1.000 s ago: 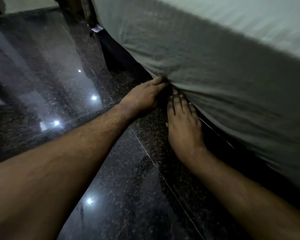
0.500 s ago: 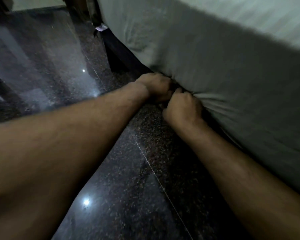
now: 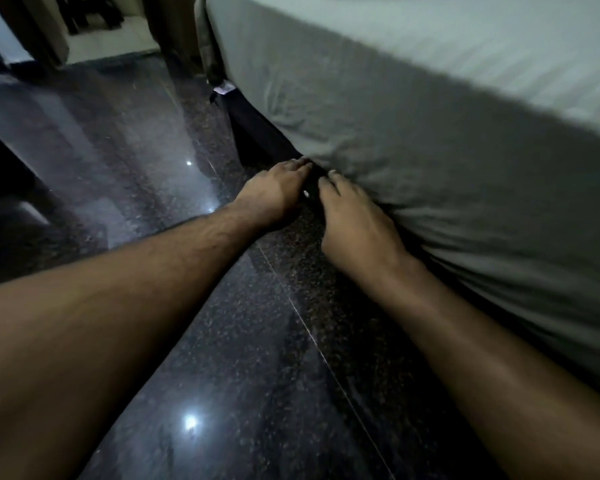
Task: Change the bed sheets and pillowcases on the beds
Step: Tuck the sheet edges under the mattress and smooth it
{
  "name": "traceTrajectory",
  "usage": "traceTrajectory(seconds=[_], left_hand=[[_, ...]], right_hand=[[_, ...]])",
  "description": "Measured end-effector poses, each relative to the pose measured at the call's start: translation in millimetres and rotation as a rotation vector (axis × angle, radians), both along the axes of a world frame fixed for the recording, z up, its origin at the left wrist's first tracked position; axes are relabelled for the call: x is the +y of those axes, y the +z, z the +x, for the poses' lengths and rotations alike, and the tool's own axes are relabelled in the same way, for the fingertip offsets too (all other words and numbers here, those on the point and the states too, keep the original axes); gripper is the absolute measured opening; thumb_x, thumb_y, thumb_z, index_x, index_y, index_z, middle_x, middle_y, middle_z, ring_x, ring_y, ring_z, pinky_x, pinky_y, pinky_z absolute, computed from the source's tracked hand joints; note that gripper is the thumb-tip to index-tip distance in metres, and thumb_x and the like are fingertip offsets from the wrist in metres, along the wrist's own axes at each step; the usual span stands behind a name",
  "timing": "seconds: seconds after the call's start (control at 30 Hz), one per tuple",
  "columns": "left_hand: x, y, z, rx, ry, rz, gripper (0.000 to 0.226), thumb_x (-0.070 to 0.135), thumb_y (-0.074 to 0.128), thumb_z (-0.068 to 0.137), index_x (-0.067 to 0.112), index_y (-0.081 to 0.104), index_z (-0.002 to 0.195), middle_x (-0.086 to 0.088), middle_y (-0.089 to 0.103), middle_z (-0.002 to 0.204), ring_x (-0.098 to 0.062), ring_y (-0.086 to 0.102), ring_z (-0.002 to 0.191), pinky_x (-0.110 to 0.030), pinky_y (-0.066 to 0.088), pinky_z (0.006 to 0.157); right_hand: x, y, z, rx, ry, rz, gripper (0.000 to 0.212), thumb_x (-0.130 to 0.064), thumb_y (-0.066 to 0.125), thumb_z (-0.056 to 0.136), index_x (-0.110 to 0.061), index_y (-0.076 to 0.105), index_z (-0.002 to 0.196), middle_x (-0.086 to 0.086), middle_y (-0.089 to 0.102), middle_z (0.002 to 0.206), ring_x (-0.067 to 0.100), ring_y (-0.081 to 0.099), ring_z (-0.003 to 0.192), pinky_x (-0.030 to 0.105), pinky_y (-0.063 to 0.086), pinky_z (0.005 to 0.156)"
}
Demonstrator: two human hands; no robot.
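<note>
A pale grey sheet (image 3: 413, 140) covers the bed on the right and hangs down its side almost to the floor. Both my hands reach low to the sheet's bottom edge, side by side. My left hand (image 3: 274, 192) lies palm down with straight fingers, their tips touching the sheet's hem. My right hand (image 3: 354, 223) is flat too, its fingers pushed in under the hanging sheet, where their tips are partly hidden. Folds gather in the cloth just above my right hand. The dark bed base (image 3: 257, 133) shows to the left of the hem.
Polished dark granite floor (image 3: 222, 341) with bright light reflections spreads below and to the left. A dark piece of furniture (image 3: 4, 161) stands at the left edge. A curtain (image 3: 205, 36) hangs by the bed's far corner, with a lighter doorway area (image 3: 111, 39) beyond.
Half a second ago both hands were fists bunching the sheet's edge; now their fingers are straight and flat at the hem. The view has pulled back a little.
</note>
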State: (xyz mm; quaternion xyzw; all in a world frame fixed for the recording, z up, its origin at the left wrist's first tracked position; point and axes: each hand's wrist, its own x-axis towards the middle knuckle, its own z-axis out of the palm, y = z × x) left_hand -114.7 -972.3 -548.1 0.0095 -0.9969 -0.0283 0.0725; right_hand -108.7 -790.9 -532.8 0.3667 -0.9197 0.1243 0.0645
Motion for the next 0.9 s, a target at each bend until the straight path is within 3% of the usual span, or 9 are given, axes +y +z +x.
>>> traceTrajectory(seconds=[0.1, 0.17, 0.27, 0.37, 0.5, 0.67, 0.73, 0.8, 0.9], left_hand=[[-11, 6, -14, -0.098, -0.080, -0.061, 0.070, 0.006, 0.050, 0.095, 0.005, 0.020, 0.159, -0.015, 0.018, 0.166, -0.025, 0.016, 0.155, -0.033, 0.013, 0.126], [-17, 13, -23, -0.123, -0.101, -0.007, 0.069, 0.006, 0.049, 0.097, 0.005, 0.018, 0.158, -0.016, 0.018, 0.166, -0.026, 0.018, 0.154, -0.026, 0.010, 0.123], [-20, 17, -30, -0.052, -0.123, 0.090, 0.060, 0.022, 0.044, 0.097, 0.009, 0.036, 0.154, -0.013, 0.038, 0.159, -0.030, 0.042, 0.143, -0.037, 0.032, 0.117], [-23, 11, -31, 0.122, -0.199, 0.039, 0.068, 0.043, 0.031, 0.085, 0.006, 0.061, 0.134, -0.015, 0.059, 0.140, -0.037, 0.062, 0.120, -0.049, 0.052, 0.097], [-28, -3, -37, 0.208, -0.242, -0.040, 0.041, 0.022, 0.051, 0.090, 0.007, 0.065, 0.126, -0.015, 0.069, 0.123, -0.038, 0.069, 0.102, -0.049, 0.058, 0.080], [-29, -8, -30, 0.227, -0.305, -0.020, 0.042, 0.022, 0.046, 0.092, 0.007, 0.065, 0.126, -0.014, 0.069, 0.125, -0.031, 0.064, 0.118, -0.048, 0.059, 0.084], [-30, -6, -30, 0.240, -0.341, -0.059, 0.039, 0.020, 0.047, 0.092, 0.004, 0.069, 0.120, -0.014, 0.072, 0.119, -0.034, 0.066, 0.113, -0.046, 0.058, 0.085], [-34, -1, -35, 0.220, -0.399, -0.080, 0.039, 0.020, 0.047, 0.091, -0.001, 0.072, 0.113, -0.017, 0.074, 0.112, -0.037, 0.069, 0.106, -0.042, 0.050, 0.094], [-35, 6, -44, 0.147, -0.419, -0.106, 0.042, 0.017, 0.050, 0.095, -0.005, 0.065, 0.126, -0.022, 0.066, 0.129, -0.039, 0.062, 0.121, -0.035, 0.035, 0.110]], right_hand=[[-33, -16, -37, -0.004, -0.034, 0.051, 0.067, -0.007, 0.047, 0.093, -0.003, 0.024, 0.155, 0.014, 0.028, 0.161, 0.025, 0.032, 0.146, 0.035, 0.029, 0.120], [-45, -31, -44, 0.059, -0.094, 0.030, 0.060, -0.008, 0.048, 0.094, -0.004, 0.032, 0.151, 0.014, 0.037, 0.155, 0.027, 0.039, 0.141, 0.036, 0.034, 0.115], [-55, -44, -44, 0.184, -0.148, 0.032, 0.037, -0.010, 0.037, 0.100, -0.010, 0.049, 0.135, 0.010, 0.052, 0.134, 0.026, 0.053, 0.121, 0.038, 0.044, 0.098], [-57, -52, -42, 0.285, -0.186, 0.069, 0.033, -0.017, 0.039, 0.103, -0.011, 0.056, 0.131, 0.008, 0.058, 0.129, 0.023, 0.058, 0.114, 0.035, 0.047, 0.094], [-61, -54, -39, 0.298, -0.205, 0.109, 0.038, -0.014, 0.036, 0.103, -0.006, 0.052, 0.136, 0.013, 0.055, 0.132, 0.027, 0.055, 0.119, 0.037, 0.045, 0.100], [-67, -45, -31, 0.269, -0.264, 0.226, 0.045, -0.012, 0.034, 0.102, 0.005, 0.046, 0.141, 0.022, 0.052, 0.139, 0.032, 0.054, 0.123, 0.041, 0.044, 0.104], [-71, -45, -31, 0.276, -0.281, 0.252, 0.045, -0.014, 0.041, 0.102, 0.008, 0.045, 0.141, 0.025, 0.052, 0.138, 0.033, 0.055, 0.122, 0.041, 0.045, 0.102], [-77, -45, -32, 0.283, -0.284, 0.267, 0.046, -0.015, 0.047, 0.100, 0.009, 0.046, 0.139, 0.024, 0.054, 0.134, 0.032, 0.057, 0.116, 0.039, 0.048, 0.097], [-83, -48, -36, 0.239, -0.312, 0.269, 0.052, -0.019, 0.051, 0.098, 0.010, 0.042, 0.140, 0.024, 0.051, 0.136, 0.033, 0.056, 0.118, 0.038, 0.047, 0.099]])
